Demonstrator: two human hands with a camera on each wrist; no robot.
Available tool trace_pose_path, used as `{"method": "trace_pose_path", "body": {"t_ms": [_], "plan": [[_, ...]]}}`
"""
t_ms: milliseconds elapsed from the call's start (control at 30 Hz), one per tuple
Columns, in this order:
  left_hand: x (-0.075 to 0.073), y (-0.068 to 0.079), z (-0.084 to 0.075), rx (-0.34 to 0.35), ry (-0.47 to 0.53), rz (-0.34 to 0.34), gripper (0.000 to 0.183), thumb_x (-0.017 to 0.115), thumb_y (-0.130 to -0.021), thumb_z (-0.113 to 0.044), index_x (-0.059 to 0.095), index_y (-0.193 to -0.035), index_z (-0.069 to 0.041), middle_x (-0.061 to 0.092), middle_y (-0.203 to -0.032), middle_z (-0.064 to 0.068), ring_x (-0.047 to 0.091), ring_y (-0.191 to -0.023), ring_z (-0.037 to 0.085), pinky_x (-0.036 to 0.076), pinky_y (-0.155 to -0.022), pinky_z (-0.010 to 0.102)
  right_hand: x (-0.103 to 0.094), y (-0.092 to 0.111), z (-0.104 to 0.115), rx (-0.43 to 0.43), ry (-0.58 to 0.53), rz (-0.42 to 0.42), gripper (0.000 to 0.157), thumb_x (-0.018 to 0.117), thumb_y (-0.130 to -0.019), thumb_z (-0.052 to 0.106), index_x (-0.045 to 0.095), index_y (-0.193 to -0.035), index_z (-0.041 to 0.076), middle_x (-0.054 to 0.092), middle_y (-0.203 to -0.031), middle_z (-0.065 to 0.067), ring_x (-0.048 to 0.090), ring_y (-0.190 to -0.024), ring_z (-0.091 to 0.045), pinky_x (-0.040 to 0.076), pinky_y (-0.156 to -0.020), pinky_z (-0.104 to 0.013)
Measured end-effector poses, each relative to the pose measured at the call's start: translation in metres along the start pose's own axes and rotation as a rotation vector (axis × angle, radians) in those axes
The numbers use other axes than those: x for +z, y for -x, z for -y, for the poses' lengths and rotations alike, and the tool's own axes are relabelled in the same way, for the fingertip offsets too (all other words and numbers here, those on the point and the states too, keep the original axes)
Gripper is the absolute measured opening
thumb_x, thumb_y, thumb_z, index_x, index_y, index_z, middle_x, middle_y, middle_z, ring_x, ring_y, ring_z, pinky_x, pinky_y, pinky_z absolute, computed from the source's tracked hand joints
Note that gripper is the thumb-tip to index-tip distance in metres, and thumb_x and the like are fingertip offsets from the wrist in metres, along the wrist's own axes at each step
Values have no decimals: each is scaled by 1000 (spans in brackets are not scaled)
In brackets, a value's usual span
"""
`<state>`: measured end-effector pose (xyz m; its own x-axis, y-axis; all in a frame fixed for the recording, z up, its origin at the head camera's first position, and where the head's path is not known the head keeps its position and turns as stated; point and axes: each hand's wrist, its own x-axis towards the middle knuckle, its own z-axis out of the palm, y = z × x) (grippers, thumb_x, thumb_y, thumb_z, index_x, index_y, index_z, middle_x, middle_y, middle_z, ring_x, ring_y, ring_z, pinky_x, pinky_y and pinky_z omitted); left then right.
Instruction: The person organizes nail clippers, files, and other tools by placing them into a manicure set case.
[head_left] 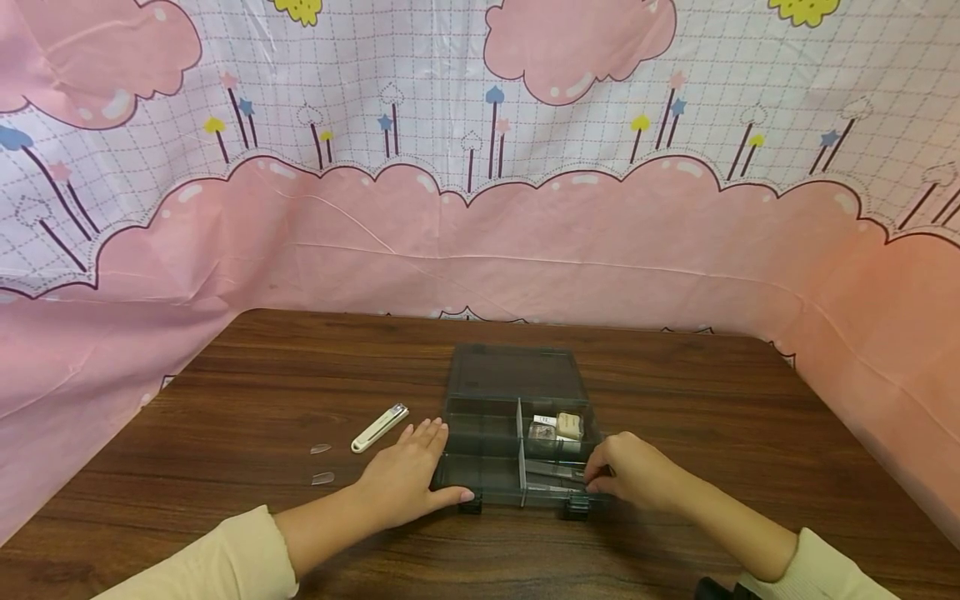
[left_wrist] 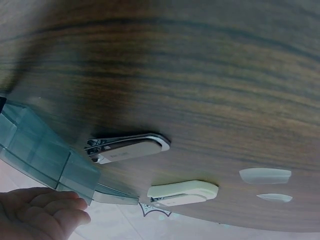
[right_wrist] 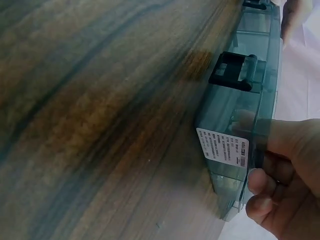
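Note:
A grey see-through divided box point(head_left: 483, 471) lies with its lid point(head_left: 517, 372) laid back. My left hand point(head_left: 408, 468) rests on its left side, fingers straight, thumb at the front rim. My right hand point(head_left: 626, 473) reaches into the front right compartment, thumb and fingers bent together at the end of a slim silver tool point(head_left: 551, 471). In the right wrist view the thumb point(right_wrist: 243, 120) shows through the box's front wall. Small bottles point(head_left: 570, 425) fill the back right compartment. A cream nail clipper point(head_left: 380, 427) lies left of the box; a second nail clipper point(left_wrist: 131, 150) shows in the left wrist view.
Two clear nail tips point(head_left: 322, 478) lie on the brown wooden table point(head_left: 247, 400), left of the clippers. Two dark latches point(head_left: 577, 505) stick out at the box's front. A pink patterned cloth point(head_left: 480, 233) hangs behind the table and around its sides.

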<state>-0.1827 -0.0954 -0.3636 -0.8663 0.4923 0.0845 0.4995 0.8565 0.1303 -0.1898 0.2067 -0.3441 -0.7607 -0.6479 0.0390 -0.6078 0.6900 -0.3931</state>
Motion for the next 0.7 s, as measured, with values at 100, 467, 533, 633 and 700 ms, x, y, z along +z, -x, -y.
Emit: {"method": "trace_pose_path", "body": {"t_ms": [100, 467, 533, 633, 700], "plan": [[0, 0, 0, 0, -3, -3, 88, 51, -79, -63, 39, -133, 6, 38, -140, 21, 35, -131, 32, 31, -107, 42, 0, 0, 0, 0, 8, -29, 4, 68, -78, 10, 71, -79, 8, 70, -79, 0, 61, -66, -1, 47, -53, -13], [-1, 0, -1, 2, -16, -4, 88, 50, -79, -64, 40, -133, 5, 38, -139, 21, 35, -131, 32, 33, -107, 42, 7, 2, 2, 69, 53, -387, 52, 68, -79, 32, 56, -116, -3, 60, -112, -14, 56, -96, -22, 52, -75, -33], [-1, 0, -1, 1, -16, -3, 88, 50, -79, -64, 39, -133, 5, 38, -139, 21, 35, -131, 32, 32, -107, 42, 8, 3, 2, 100, 41, -364, 72, 66, -78, 43, 46, -128, -4, 51, -126, -20, 52, -109, -32, 50, -84, -43], [0, 0, -1, -1, -12, 2, 88, 50, -79, -64, 39, -133, 5, 38, -140, 21, 35, -131, 32, 32, -107, 42, 8, 5, 2, 140, 56, -291, 94, 63, -73, 57, 32, -137, -5, 34, -140, -24, 34, -127, -43, 38, -95, -57], [0, 0, -1, -3, -8, 7, 88, 50, -79, -64, 39, -133, 5, 37, -140, 21, 35, -131, 32, 32, -107, 42, 10, 5, 2, 160, 68, -246, 102, 62, -70, 62, 27, -138, -7, 26, -144, -25, 25, -132, -44, 31, -100, -59]]}}
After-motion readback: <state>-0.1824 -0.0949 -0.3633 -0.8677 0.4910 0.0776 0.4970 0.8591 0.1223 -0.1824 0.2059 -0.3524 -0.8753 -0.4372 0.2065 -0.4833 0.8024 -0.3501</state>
